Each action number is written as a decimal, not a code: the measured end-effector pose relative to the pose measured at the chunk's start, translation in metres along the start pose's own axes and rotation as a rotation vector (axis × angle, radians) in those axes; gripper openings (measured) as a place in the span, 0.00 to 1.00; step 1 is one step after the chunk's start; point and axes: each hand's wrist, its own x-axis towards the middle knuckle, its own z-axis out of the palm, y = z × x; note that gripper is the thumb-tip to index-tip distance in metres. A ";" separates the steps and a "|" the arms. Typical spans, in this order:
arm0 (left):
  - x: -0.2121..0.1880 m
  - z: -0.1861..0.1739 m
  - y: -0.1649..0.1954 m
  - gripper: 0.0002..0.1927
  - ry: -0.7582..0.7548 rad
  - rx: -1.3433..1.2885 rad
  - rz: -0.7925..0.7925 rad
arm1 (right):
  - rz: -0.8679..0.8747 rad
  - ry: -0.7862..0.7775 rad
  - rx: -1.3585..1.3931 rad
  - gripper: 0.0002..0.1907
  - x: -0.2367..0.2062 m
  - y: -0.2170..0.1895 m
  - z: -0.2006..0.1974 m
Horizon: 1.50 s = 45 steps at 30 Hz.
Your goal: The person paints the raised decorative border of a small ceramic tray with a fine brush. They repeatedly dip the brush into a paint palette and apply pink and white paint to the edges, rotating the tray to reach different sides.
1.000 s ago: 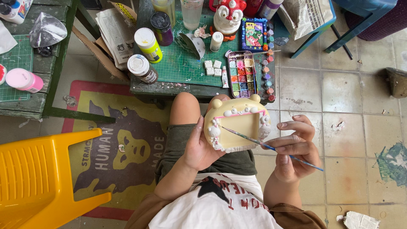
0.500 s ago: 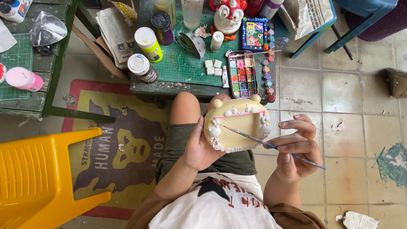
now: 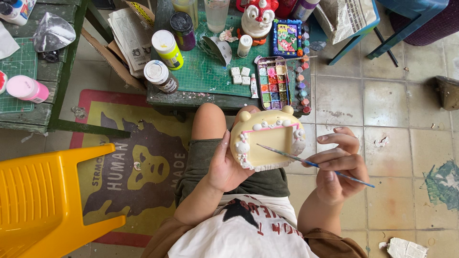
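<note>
My left hand [image 3: 225,167] grips a cream ceramic frame [image 3: 267,138] from its left side, over my lap. The frame has small bear ears, a pink top edge and white raised figures. My right hand [image 3: 337,167] pinches a thin blue-handled paintbrush [image 3: 311,164], whose tip lies on the frame's flat middle. A paint palette [image 3: 272,83] with several coloured wells lies on the green cutting mat [image 3: 205,71] just beyond my knees.
Paint bottles [image 3: 165,48], a jar [image 3: 160,76], a water glass [image 3: 216,13], a red and white figurine [image 3: 257,19] and small paint pots [image 3: 301,71] crowd the low table. A yellow plastic chair [image 3: 48,196] stands at lower left, on a printed rug [image 3: 138,162]. Tiled floor lies to the right.
The brush tip has shifted slightly across the frame's face; both hands otherwise stay in place.
</note>
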 end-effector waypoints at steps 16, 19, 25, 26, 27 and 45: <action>0.036 -0.004 -0.033 0.35 0.085 0.182 0.552 | 0.673 0.278 0.780 0.09 -0.042 0.045 0.069; 0.036 -0.016 -0.038 0.37 0.139 0.333 0.572 | 0.721 0.231 0.879 0.13 -0.047 0.045 0.074; 0.021 -0.035 -0.015 0.52 -0.041 0.287 0.355 | 0.831 0.267 0.799 0.14 -0.022 0.049 0.060; 0.018 -0.037 -0.008 0.52 -0.050 0.288 0.319 | 0.827 0.256 0.814 0.14 -0.015 0.051 0.056; 0.016 -0.038 0.000 0.52 -0.061 0.290 0.282 | 0.821 0.246 0.830 0.15 -0.009 0.052 0.050; 0.008 -0.014 0.026 0.27 0.098 0.235 0.214 | 0.875 -0.113 0.864 0.10 0.028 0.053 0.032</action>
